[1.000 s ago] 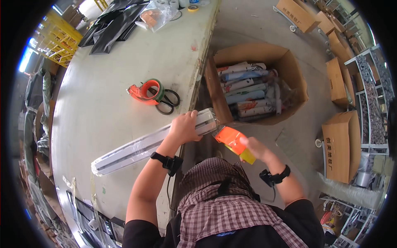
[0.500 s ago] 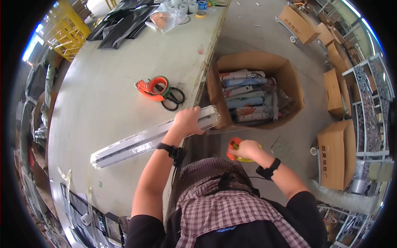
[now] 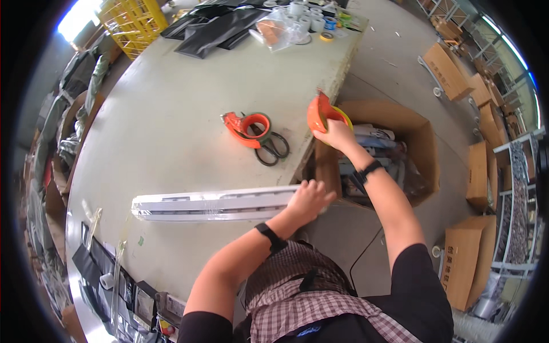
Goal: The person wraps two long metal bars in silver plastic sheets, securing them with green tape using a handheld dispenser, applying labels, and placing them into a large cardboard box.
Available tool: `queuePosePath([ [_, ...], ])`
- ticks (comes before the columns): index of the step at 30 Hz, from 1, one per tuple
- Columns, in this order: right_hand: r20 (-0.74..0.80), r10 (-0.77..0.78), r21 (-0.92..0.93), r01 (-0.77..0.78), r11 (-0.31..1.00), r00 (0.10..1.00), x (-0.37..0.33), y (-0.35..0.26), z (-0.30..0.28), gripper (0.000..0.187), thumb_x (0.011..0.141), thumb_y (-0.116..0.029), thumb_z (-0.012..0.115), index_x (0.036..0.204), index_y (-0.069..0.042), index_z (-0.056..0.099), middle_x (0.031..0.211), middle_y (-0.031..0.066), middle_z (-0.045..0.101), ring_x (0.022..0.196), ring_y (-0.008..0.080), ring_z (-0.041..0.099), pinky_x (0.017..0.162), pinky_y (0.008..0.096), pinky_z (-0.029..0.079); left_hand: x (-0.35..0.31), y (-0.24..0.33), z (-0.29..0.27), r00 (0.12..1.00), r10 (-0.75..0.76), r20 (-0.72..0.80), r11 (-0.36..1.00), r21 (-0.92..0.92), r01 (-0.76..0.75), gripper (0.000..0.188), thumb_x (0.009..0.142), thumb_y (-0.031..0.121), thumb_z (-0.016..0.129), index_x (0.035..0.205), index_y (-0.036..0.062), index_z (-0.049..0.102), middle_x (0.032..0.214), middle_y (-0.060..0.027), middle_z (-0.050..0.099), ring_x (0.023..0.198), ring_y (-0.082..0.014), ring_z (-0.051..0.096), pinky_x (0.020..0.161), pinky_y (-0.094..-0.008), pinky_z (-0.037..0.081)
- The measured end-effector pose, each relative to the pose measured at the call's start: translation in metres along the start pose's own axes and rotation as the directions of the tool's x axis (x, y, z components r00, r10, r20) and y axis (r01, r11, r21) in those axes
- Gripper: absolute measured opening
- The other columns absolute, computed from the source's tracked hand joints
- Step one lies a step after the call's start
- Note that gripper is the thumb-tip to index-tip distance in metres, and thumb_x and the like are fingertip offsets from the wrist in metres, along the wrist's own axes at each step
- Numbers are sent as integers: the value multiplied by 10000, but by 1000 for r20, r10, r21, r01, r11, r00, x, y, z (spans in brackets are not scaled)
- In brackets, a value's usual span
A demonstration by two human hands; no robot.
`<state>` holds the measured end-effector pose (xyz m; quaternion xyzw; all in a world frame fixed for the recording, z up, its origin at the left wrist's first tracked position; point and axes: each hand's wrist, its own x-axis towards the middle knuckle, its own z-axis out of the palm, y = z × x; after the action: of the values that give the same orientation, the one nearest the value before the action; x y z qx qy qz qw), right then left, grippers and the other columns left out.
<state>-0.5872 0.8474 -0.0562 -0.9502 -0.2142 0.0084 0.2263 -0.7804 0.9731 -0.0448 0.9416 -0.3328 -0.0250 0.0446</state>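
Observation:
A long bundle of white-and-grey strips [image 3: 217, 204], bound with clear tape, lies across the table's near part. My left hand [image 3: 311, 201] is closed over its right end, at the table edge, hiding that end. My right hand [image 3: 336, 136] grips an orange tape dispenser [image 3: 318, 114] with a yellow-rimmed roll, held up over the table's right edge beside the carton. A second orange-red tape dispenser [image 3: 233, 123] rests on the table beyond the bundle. Black-handled scissors [image 3: 273, 151] lie against it, partly covered.
An open carton [image 3: 420, 128] of rolled, wrapped goods stands against the table's right edge. Black sheets [image 3: 220, 34], white rolls [image 3: 297, 8] and a plastic bag [image 3: 280, 31] lie at the far end. More cartons [image 3: 472, 257] and a metal rack [image 3: 517, 200] line the right.
My right hand has lifted the tape dispenser from beside my body, up to the table edge. The bundle has swung level and lies nearer me, my left hand still at its right end.

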Motion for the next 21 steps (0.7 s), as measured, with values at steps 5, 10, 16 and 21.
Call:
queuePosePath([
  [5,40,-173,-399,175,900,984,64,-45,41,314,775,-328,606,839,-21,595,820,153,638,795,330,615,754,396,483,-50,-10,-7,972,222,79,967,-143,-210,680,588,252,754,1222,271,509,1028,-34,509,966,-212,508,822,-324,422],
  [10,192,-30,-153,60,986,981,5,-132,66,222,724,-101,537,898,39,530,877,194,602,853,353,594,753,435,509,-105,-11,1,951,286,121,952,-146,-268,702,588,254,760,1237,281,494,1073,-14,501,998,-211,502,868,-319,420],
  [16,147,6,-140,14,990,989,5,-111,88,382,585,-204,703,853,17,542,733,171,630,719,328,645,617,423,520,-107,-5,-13,892,433,130,896,-168,-410,694,628,229,726,1271,283,469,1241,-37,476,1012,-212,494,902,-352,407],
  [21,465,27,-24,-18,1000,885,-60,-100,11,262,579,-256,622,666,-12,657,748,163,651,707,316,644,599,417,506,-100,1,-29,911,355,210,907,-314,-282,794,618,280,743,1337,273,407,1317,-85,447,1176,-290,439,993,-428,345],
])
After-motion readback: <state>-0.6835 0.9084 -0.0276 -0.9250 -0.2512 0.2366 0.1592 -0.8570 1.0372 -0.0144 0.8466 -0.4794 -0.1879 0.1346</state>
